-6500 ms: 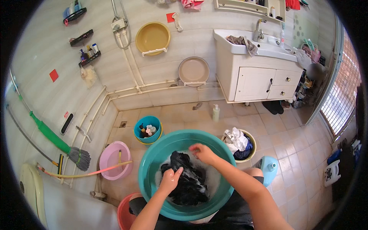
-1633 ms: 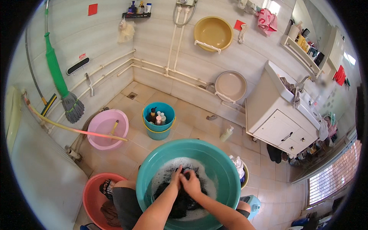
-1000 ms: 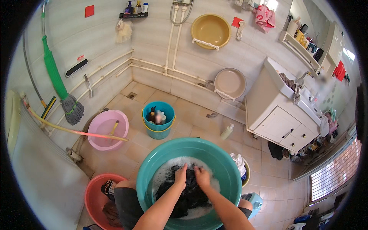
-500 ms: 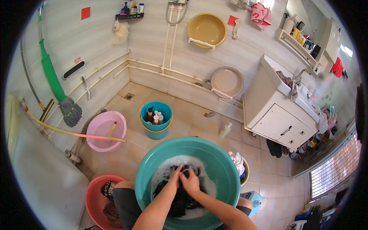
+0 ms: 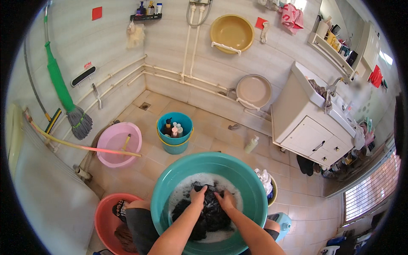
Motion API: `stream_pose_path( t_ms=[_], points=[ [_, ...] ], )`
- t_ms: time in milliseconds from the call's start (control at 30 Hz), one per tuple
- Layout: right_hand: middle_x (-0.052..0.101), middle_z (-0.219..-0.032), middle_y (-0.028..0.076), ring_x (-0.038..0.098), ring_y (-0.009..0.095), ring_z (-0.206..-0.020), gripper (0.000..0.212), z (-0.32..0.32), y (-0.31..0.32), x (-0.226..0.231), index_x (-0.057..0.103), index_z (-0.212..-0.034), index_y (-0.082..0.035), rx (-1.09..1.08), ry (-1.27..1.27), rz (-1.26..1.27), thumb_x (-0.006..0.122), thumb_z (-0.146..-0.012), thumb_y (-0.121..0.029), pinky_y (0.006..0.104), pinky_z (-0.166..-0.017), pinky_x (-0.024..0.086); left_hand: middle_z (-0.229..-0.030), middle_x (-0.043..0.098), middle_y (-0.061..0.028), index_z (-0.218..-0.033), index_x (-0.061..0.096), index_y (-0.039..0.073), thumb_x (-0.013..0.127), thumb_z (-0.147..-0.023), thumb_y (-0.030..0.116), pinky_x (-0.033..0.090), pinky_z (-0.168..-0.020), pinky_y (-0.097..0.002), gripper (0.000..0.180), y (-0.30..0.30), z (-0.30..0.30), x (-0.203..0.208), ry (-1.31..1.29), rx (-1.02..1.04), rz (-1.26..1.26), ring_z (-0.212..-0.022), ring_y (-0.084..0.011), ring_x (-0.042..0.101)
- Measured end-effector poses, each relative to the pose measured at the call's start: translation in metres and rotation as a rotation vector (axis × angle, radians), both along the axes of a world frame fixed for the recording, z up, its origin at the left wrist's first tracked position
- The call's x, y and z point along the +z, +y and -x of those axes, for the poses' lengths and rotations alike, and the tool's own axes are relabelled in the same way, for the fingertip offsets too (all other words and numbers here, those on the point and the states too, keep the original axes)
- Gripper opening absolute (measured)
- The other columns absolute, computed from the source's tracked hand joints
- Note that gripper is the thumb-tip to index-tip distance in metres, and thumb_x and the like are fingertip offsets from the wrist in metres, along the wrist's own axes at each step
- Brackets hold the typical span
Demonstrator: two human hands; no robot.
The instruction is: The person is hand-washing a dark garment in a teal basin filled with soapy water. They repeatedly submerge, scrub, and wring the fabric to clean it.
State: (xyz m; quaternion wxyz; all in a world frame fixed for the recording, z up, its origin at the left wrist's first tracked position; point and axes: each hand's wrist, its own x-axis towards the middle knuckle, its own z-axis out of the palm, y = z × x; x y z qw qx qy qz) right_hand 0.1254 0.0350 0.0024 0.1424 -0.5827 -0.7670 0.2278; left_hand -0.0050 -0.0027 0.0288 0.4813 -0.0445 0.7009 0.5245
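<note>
A large green basin (image 5: 250, 182) stands between my knees with foamy water in it. Wet black clothing (image 5: 211, 214) lies bunched in the suds. My left hand (image 5: 198, 197) is closed on the upper part of this cloth, thumb on top. A short way to the right, my right hand (image 5: 226, 201) pinches another part of it. A fold of the dark fabric stretches between the two hands. The fingertips are partly hidden by the cloth.
A red basin (image 5: 104, 204) with dark clothes sits at left. Ahead are a pink basin (image 5: 135, 142) with a hose over it and a blue bucket (image 5: 175, 148) of bottles. At right are a pump bottle (image 5: 251, 145), a small tub of white laundry (image 5: 265, 180) and a white sink cabinet (image 5: 293, 121).
My hands were close together over the black cloth and have drawn apart, the right one moving right. Cloth now shows between them. The view has shifted slightly.
</note>
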Motion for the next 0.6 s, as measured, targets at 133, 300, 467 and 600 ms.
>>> stream_pose_path(
  t_ms=[133, 300, 467, 600],
  points=[
    [0.056, -0.1, 0.024, 0.052, 0.038, -0.095, 0.053, -0.002, 0.017, -0.02, 0.05, -0.107, 0.002, -0.156, -0.193, 0.253, 0.059, -0.075, -0.039, 0.0438, -0.081, 0.04, -0.128, 0.036, -0.0156, -0.128, 0.032, 0.006, 0.062, -0.079, 0.015, 0.038, -0.093, -0.0478, 0.058, 0.002, -0.002, -0.002, 0.013, -0.146, 0.214, -0.117, -0.0333, 0.037],
    [0.058, -0.084, 0.026, 0.056, 0.042, -0.08, 0.044, 0.054, -0.024, 0.03, 0.055, -0.098, 0.0, -0.135, 0.182, 0.183, 0.056, -0.076, -0.039, 0.0425, -0.07, 0.045, -0.117, 0.043, -0.0162, -0.124, 0.037, 0.003, 0.057, -0.08, 0.038, 0.041, -0.08, -0.0462, 0.059, 0.003, 0.011, -0.041, -0.283, -0.072, -0.079, -0.102, -0.0315, 0.046],
    [0.058, -0.075, 0.023, 0.057, 0.039, -0.071, 0.034, 0.072, -0.06, 0.084, 0.06, -0.084, -0.001, 0.184, 0.131, 0.047, 0.055, -0.078, -0.034, 0.0439, -0.063, 0.045, -0.109, 0.05, -0.0164, -0.115, 0.046, 0.002, 0.051, -0.082, 0.045, 0.041, -0.078, -0.045, 0.055, 0.013, 0.008, -0.157, -0.495, -0.047, -0.293, -0.095, -0.0297, 0.05],
    [0.059, -0.083, 0.025, 0.058, 0.039, -0.077, 0.039, 0.028, 0.01, 0.032, 0.063, -0.089, -0.003, -0.154, 0.01, 0.135, 0.05, -0.081, -0.039, 0.0432, -0.071, 0.045, -0.102, 0.056, -0.0164, -0.102, 0.054, -0.007, 0.056, -0.08, 0.042, 0.039, -0.077, -0.0353, 0.054, 0.004, -0.015, 0.001, -0.058, -0.228, -0.096, -0.091, -0.0234, 0.052]
  ],
)
